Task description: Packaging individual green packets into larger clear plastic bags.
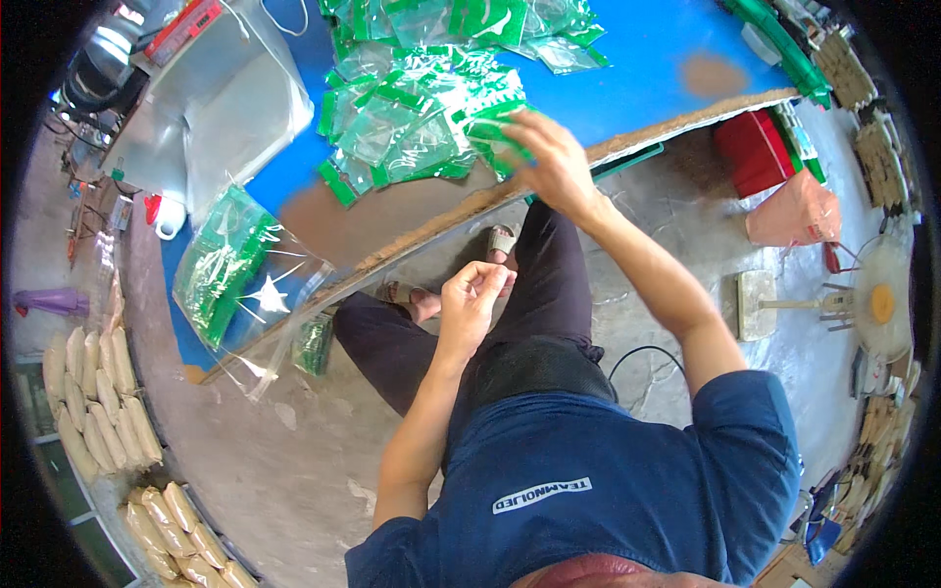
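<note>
A heap of small clear bags with green tops (412,118) lies on the blue table (647,59) near its front edge. My right hand (551,157) reaches out over that edge, and its fingers close on one green-topped bag (490,132) at the side of the heap. My left hand (472,292) hangs lower, above my knees and below the table edge. Its fingertips are pinched together, and I see nothing between them. I sit with dark trousers and sandalled feet under the table.
A large clear sack holding more green bags (223,265) hangs over the table's left end, with white plastic sheeting (230,98) behind it. Right of the table are a red box (753,149), an orange bag (799,211) and a fan (882,299). Filled tan packets (98,392) line the floor at the left.
</note>
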Motion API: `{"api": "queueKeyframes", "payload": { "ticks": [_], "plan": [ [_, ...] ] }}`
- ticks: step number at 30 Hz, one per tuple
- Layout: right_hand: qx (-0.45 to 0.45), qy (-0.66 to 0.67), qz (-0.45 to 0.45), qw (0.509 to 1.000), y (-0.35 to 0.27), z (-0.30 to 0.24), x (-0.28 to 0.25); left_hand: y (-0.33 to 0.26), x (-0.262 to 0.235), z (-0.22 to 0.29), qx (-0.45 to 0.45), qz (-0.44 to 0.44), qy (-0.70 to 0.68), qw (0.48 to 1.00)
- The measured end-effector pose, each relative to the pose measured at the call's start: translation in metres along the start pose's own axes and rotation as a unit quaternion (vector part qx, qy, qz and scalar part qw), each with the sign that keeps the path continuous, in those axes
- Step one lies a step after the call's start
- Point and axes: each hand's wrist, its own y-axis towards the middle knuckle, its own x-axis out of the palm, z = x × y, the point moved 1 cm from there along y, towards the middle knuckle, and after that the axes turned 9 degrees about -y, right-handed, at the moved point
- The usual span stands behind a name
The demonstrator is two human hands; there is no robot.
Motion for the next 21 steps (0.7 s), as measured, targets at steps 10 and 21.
{"api": "queueKeyframes", "payload": {
  "ticks": [10,21],
  "plan": [
    [-0.027,0.096,-0.031,0.995,-0.027,0.025,-0.005,-0.024,-0.031,-0.014,-0.053,0.056,0.0,0.997],
    [0.301,0.416,-0.246,0.822,0.006,-0.118,0.023,-0.002,-0.022,0.041,0.086,0.282,-0.29,0.91]
  ]
}}
